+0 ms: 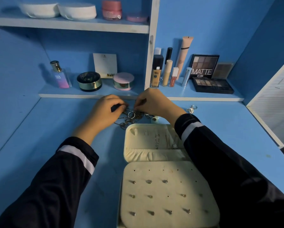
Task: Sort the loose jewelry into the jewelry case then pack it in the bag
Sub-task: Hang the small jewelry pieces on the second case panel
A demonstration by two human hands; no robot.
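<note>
My left hand and right hand curl their fingers and pinch chains in the tangled jewelry, just beyond the case. The case lies open, its long axis running from me toward the shelf.

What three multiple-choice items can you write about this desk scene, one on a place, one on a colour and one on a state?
1. Where does the tangle of chains lie?
A. inside the jewelry case
B. on the desk, beyond the case
C. on the top shelf

2. What colour is the jewelry case inside?
A. cream
B. red
C. black

3. In what state is the case?
A. zipped shut
B. turned upside down
C. lying open

Answers:
1 B: the chains lie on the blue desk, between the left hand and the right hand.
2 A: its padded panels are cream.
3 C: both halves show, with earring studs on the near panel.
</note>
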